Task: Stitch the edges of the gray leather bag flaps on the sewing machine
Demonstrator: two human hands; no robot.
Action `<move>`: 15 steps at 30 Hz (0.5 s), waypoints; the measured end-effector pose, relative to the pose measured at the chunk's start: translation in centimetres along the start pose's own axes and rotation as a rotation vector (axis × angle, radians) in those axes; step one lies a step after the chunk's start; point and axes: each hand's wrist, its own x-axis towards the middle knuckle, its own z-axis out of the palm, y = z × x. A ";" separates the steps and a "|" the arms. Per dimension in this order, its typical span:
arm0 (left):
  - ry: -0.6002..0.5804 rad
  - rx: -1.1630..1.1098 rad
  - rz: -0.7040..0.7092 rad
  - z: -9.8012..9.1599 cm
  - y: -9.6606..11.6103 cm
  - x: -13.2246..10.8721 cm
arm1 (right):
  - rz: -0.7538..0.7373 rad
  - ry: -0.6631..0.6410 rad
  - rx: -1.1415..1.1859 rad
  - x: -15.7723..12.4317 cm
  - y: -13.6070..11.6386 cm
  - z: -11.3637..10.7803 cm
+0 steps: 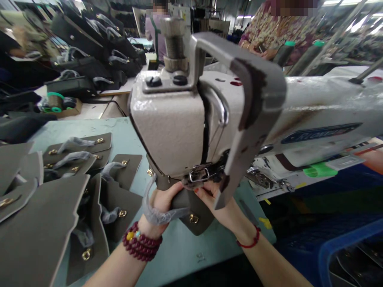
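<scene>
A grey-brown bag panel (199, 215) lies under the head of a sewing machine (170, 131), whose needle area is partly hidden by the metal guard. My left hand (163, 199) is closed on the panel's left part, thumb stretched towards the stitching spot and the other fingers mostly hidden. Over its back and wrist arcs the panel's plastic-wrapped handle (161, 217), fixed with gold-coloured ring fittings (193, 218). On the right, my right hand (220, 203) pinches the panel close to the presser foot; the guard covers some of its fingers.
Several similar panels with wrapped handles (76, 141) cover the left of the pale green table (176, 263). A blue crate (323, 247) stands at lower right. Behind are black bags (86, 71), thread spools (55, 101) and a person in a patterned top (281, 28).
</scene>
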 end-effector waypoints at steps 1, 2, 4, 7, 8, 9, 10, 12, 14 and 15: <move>-0.025 0.040 0.009 -0.3 0.4 0.3 | 0.009 0.013 0.003 -0.2 0.0 0.3; -0.050 0.075 0.033 -0.6 0.8 0.7 | 0.018 0.024 0.007 -0.3 -0.1 0.6; -0.126 0.120 0.077 -1.2 1.5 1.3 | 0.040 0.040 0.024 -0.6 -0.2 1.1; -0.247 0.156 0.073 -2.3 2.1 1.7 | 0.085 0.047 0.071 -1.2 -0.2 1.6; -0.275 0.172 0.050 -2.6 2.2 1.6 | 0.101 0.042 0.094 -1.4 -0.2 1.7; -0.294 0.189 0.021 -2.9 2.2 1.6 | 0.117 0.029 0.121 -1.6 -0.2 1.7; -0.298 0.199 -0.006 -3.1 2.1 1.5 | 0.132 0.013 0.148 -1.8 -0.1 1.7; -0.289 0.198 -0.052 -3.3 1.9 1.3 | 0.158 -0.011 0.197 -2.2 0.1 1.8; -0.272 0.164 -0.067 -3.2 1.8 1.2 | 0.178 -0.012 0.234 -2.4 0.3 1.9; -0.257 0.132 -0.076 -3.0 1.9 1.2 | 0.186 -0.006 0.244 -2.4 0.4 2.1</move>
